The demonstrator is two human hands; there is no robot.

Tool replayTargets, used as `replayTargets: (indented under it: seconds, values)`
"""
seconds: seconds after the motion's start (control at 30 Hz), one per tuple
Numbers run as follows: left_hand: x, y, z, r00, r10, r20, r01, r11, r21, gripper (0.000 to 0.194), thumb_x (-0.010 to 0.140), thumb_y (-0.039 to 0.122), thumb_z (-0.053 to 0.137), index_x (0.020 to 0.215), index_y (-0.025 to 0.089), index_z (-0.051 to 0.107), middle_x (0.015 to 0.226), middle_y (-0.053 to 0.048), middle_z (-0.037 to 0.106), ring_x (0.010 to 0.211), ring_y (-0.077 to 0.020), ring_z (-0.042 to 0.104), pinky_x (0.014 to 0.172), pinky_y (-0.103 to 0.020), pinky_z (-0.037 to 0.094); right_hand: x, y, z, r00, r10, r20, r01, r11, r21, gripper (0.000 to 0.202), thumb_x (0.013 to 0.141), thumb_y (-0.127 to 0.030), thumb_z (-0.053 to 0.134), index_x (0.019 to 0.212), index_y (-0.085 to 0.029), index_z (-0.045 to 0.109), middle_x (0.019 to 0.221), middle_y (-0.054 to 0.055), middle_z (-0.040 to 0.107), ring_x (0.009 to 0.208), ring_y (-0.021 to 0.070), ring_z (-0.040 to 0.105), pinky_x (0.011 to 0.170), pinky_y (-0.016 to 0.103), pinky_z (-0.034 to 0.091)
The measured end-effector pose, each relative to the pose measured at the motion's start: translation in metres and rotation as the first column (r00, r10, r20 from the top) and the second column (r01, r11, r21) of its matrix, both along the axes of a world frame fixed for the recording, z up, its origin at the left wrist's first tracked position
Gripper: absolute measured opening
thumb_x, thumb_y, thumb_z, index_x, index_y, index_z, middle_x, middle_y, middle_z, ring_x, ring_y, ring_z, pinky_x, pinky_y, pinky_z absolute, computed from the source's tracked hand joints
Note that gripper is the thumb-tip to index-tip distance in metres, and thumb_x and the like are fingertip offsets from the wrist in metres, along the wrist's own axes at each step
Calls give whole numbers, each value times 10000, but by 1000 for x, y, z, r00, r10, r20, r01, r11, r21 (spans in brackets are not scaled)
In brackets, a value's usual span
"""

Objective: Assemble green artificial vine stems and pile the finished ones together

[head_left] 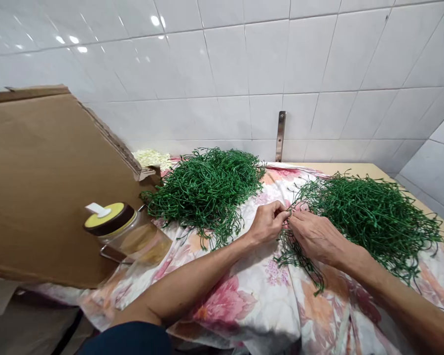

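Note:
My left hand and my right hand meet over the flowered cloth, fingertips almost touching. Both are closed in a pinch on thin green stems, which look artificial; how many lie between the fingers is hidden. A small bunch of green stems hangs below my right hand onto the cloth. Beyond my left hand spreads a big tangled pile of green stems, with small knobs at the tips. A second pile of green stems lies to the right of my right hand.
A flowered cloth covers much of the table. At the left stand a cardboard box and a tilted clear jar with a yellow-and-brown lid. Pale small pieces lie behind. A metal bracket is on the tiled wall.

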State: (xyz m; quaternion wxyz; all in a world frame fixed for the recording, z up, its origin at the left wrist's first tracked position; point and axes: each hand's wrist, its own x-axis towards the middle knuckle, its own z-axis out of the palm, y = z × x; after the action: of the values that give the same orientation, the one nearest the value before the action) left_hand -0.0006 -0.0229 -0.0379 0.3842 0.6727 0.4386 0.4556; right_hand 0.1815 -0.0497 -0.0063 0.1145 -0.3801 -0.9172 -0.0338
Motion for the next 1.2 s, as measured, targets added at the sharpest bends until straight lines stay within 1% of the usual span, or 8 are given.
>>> replayTargets:
  seconds: [0.17, 0.5, 0.7, 0.8, 0.93, 1.03, 1.1, 1.2]
  values:
    - [-7, 3, 3, 998, -27, 50, 25, 999, 31, 231, 873, 348, 642, 759, 151, 608, 680, 16, 555, 643, -110, 470, 614, -240, 355, 4, 5, 1, 989, -114, -90, 114, 993, -9, 197, 1050, -226, 405, 951, -187, 571, 920, 57, 573, 695, 153, 491, 620, 277, 307]
    - [0, 4, 5, 1000, -6, -11, 6, 999, 36, 143, 832, 246, 608, 725, 151, 600, 645, 27, 543, 619, -106, 461, 590, -239, 331, -8, 7, -10, 944, 104, -314, -134, 988, -75, 228, 991, -127, 406, 782, -200, 458, 867, 62, 536, 792, 186, 486, 731, 316, 410]
    - [-21, 27, 3, 979, 205, -3, -205, 978, -26, 123, 783, 194, 622, 670, 162, 585, 585, 34, 504, 573, -103, 437, 560, -239, 305, -9, 2, 0, 916, 115, -384, -184, 972, -149, 257, 1022, -182, 395, 790, -198, 504, 867, 60, 564, 812, 183, 544, 760, 324, 449]
    - [-28, 35, 3, 983, 75, 166, -49, 987, -153, 201, 780, 286, 673, 663, 166, 563, 582, 32, 510, 518, -94, 433, 530, -242, 320, -2, 4, 10, 890, 42, -454, -122, 981, -147, 231, 1041, -282, 445, 907, -191, 609, 1019, 88, 632, 905, 193, 599, 836, 337, 476]
    - [-25, 31, 6, 954, -51, 295, 118, 969, -215, 333, 739, 420, 765, 688, 149, 580, 624, 8, 556, 522, -88, 462, 523, -238, 347, 11, 8, 21, 775, -178, -607, 61, 976, -209, 275, 1019, -397, 515, 896, -199, 663, 808, 39, 656, 715, 166, 598, 692, 298, 482]
    - [-21, 23, 11, 937, -90, 338, 178, 955, -238, 388, 715, 468, 796, 704, 138, 593, 640, 9, 557, 529, -79, 469, 518, -225, 338, 12, 6, 22, 662, -223, -715, -7, 953, -303, 276, 1019, -422, 505, 980, -201, 665, 760, 19, 655, 648, 150, 593, 627, 271, 490]
    - [-18, 19, 13, 923, -133, 362, 228, 945, -234, 415, 711, 493, 805, 710, 135, 594, 636, 20, 541, 526, -72, 460, 513, -219, 325, 10, 6, 18, 658, -201, -726, -58, 947, -316, 258, 1020, -396, 501, 1041, -200, 668, 766, 17, 669, 649, 148, 606, 632, 263, 502]
    - [-15, 13, 15, 908, -163, 387, 261, 941, -217, 451, 703, 519, 820, 703, 134, 586, 620, 34, 512, 527, -63, 436, 511, -213, 305, 4, 6, 11, 743, -154, -651, -34, 963, -267, 252, 1012, -339, 507, 1102, -195, 693, 848, 37, 727, 714, 162, 656, 693, 271, 520]
